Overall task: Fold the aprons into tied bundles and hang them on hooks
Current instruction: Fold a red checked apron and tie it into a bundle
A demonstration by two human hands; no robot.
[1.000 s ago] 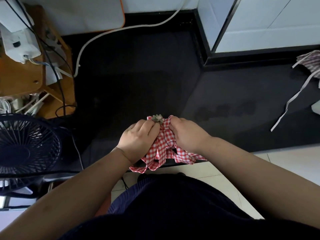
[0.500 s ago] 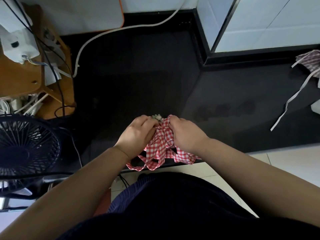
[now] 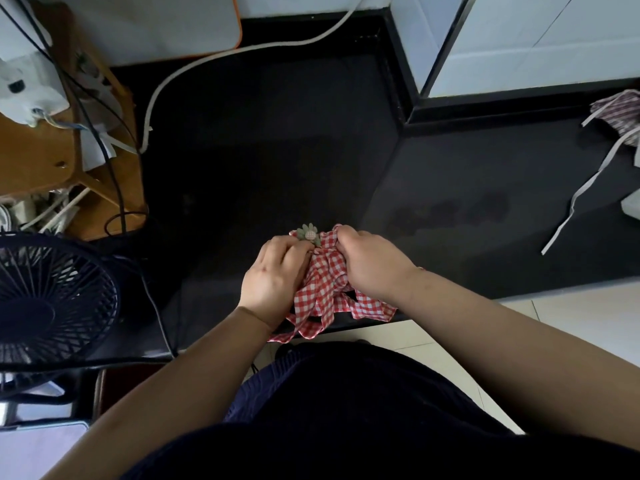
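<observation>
A bunched red-and-white checked apron [image 3: 325, 282] lies at the near edge of the black counter [image 3: 277, 150]. Its straps hang over the edge. A small green flower ornament [image 3: 308, 233] sits at the top of the bundle. My left hand [image 3: 273, 275] grips the bundle's left side, fingers curled just under the flower. My right hand [image 3: 372, 265] grips the right side, fingers curled into the cloth. A second, darker checked apron [image 3: 620, 112] with a long white strap [image 3: 581, 192] lies at the far right of the counter.
A black fan [image 3: 52, 299] stands at the left. Behind it is a wooden stand [image 3: 45, 157] with white devices and cables. A white cable [image 3: 242, 53] runs across the back of the counter. White tiled wall panels [image 3: 536, 39] rise at the back right.
Both hands have shifted slightly up and away with the bundle, and the flower ornament now shows more clearly above my left fingers. The hanging straps have swung a little.
</observation>
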